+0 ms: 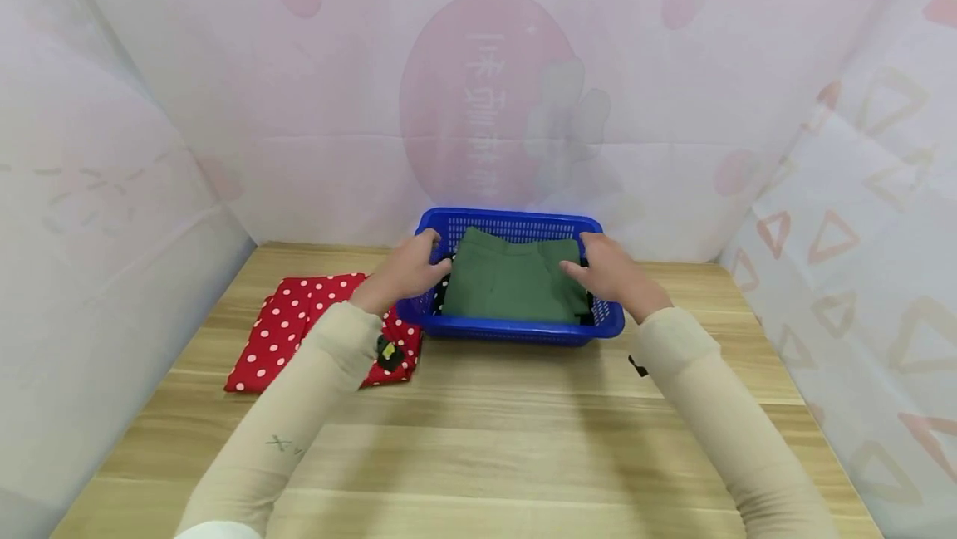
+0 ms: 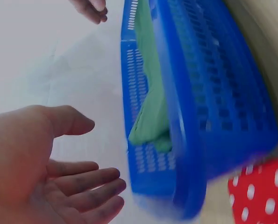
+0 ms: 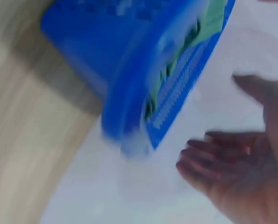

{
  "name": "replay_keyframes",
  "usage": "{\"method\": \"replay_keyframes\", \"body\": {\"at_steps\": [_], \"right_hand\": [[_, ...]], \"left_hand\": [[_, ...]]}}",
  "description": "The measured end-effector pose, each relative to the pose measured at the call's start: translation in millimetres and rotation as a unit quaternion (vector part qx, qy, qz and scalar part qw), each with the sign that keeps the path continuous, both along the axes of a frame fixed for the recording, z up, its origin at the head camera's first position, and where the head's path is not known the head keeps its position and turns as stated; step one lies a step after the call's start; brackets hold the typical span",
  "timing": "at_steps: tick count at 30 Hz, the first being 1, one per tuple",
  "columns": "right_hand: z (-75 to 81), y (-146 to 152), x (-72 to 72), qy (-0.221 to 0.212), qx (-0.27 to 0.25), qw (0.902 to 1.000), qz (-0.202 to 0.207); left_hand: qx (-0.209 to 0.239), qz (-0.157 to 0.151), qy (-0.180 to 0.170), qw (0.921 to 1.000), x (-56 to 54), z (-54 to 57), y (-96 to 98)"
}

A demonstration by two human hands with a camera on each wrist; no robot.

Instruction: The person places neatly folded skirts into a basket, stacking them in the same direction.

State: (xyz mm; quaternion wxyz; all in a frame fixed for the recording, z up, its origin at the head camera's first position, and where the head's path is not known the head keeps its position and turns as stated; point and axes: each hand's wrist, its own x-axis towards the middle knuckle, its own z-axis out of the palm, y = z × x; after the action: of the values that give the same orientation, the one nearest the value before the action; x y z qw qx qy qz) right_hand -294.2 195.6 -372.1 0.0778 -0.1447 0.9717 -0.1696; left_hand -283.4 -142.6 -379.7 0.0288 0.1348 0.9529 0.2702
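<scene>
A blue plastic basket point(image 1: 508, 328) with slotted sides stands near the back wall. Inside it lies a folded green garment point(image 1: 516, 277), over a dark cloth with light dots point(image 1: 440, 298) that shows only at the edge. My left hand point(image 1: 409, 267) is at the basket's left end, and my right hand point(image 1: 611, 270) at its right end. In the left wrist view the left hand point(image 2: 59, 172) has its fingers loosely extended, apart from the rim. The right hand point(image 3: 241, 154), blurred in the right wrist view, also shows a gap between its fingers and the basket.
A folded red garment with white dots point(image 1: 287, 327) lies left of the basket, partly behind my left forearm. Both rest on a wood-grain table point(image 1: 493, 431). White printed sheets point(image 1: 314, 107) enclose the back and sides.
</scene>
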Motion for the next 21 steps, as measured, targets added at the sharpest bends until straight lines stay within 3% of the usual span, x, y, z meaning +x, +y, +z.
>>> {"method": "replay_keyframes", "body": {"at_steps": [4, 9, 14, 21], "right_hand": [[1.3, 14.5, 10.4, -0.027, 0.003, 0.9995, 0.015], [-14.1, 26.5, 22.6, -0.003, 0.017, 0.9998, 0.004], [-40.2, 29.0, 26.4, 0.017, 0.021, 0.9996, 0.0], [-60.7, 28.3, 31.4, 0.021, 0.001, 0.9997, 0.013]], "left_hand": [[-0.012, -0.008, -0.001, 0.9999, 11.5, 2.5, -25.9], [-0.044, 0.029, -0.005, 0.9986, 27.0, -7.8, -62.0], [-0.084, 0.07, -0.002, 0.994, 43.6, -35.0, -101.1], [-0.138, 0.09, 0.013, 0.9863, 59.7, -76.0, -146.8]]}}
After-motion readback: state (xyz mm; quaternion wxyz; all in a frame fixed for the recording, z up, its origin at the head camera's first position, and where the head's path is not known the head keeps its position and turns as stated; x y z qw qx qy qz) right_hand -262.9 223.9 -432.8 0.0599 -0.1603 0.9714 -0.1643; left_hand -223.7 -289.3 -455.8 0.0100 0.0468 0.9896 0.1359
